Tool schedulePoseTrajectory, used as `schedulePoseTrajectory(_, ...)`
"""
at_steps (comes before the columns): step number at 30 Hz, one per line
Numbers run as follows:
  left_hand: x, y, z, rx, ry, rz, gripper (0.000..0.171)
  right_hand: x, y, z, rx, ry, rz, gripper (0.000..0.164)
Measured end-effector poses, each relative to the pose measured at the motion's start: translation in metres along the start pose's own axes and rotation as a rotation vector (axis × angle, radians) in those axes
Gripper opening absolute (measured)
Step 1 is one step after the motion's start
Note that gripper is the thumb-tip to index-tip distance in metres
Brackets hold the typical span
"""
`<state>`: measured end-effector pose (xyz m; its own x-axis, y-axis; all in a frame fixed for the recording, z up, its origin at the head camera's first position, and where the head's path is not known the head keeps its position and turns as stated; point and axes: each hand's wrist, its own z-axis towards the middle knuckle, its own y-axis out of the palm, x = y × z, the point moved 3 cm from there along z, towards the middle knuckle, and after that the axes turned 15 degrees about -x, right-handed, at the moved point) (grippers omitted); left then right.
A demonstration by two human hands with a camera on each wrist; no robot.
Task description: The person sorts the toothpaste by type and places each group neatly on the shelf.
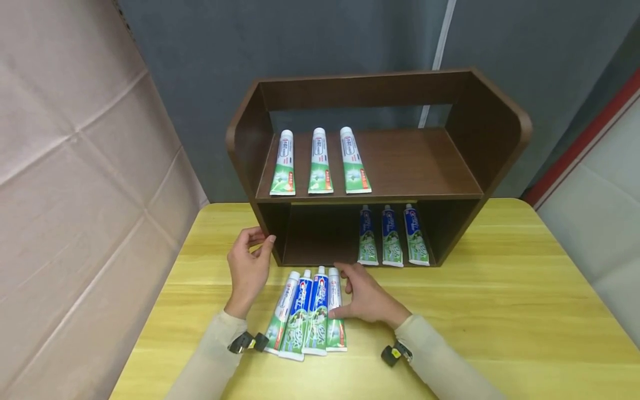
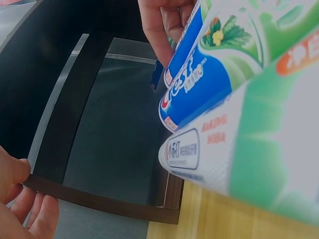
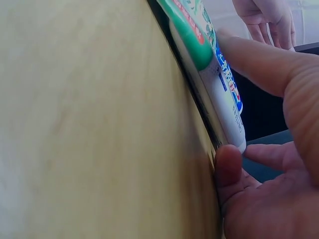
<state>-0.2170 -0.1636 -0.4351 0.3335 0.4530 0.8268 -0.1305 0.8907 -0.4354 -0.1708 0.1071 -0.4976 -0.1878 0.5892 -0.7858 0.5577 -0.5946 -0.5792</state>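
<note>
On the table lie several toothpaste tubes in a fanned row: white-and-green ones at its left (image 1: pixel 284 306) and right (image 1: pixel 336 297) ends, with blue-and-green Crest tubes (image 1: pixel 318 311) between. My right hand (image 1: pixel 367 294) spans the rightmost white-and-green tube (image 3: pixel 222 94). Its thumb touches the body of that tube while the other fingertips are right at the cap. My left hand (image 1: pixel 249 266) is beside the lower left side of the brown shelf (image 1: pixel 245 150), fingers loosely bent, fingertips close at the side panel. No tube is in it.
Three white-and-green tubes (image 1: pixel 320 161) lie on the upper shelf board toward the left. Three Crest tubes (image 1: pixel 392 236) lie in the lower compartment toward the right. The shelf stands at the back of the yellow table (image 1: pixel 500 311), before a grey partition (image 1: pixel 350 39).
</note>
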Motion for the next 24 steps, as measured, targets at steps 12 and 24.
schedulePoseTrajectory(12,-0.0019,0.0016,0.0007,0.004,0.0,0.008,0.026,0.0005,-0.002,0.0051,-0.036,-0.004,-0.067,0.118)
schedulePoseTrajectory(24,-0.0039,0.0027,-0.001,0.001,-0.01,0.007,0.025,-0.0019,-0.0001,0.0037,-0.082,0.007,0.061,0.112)
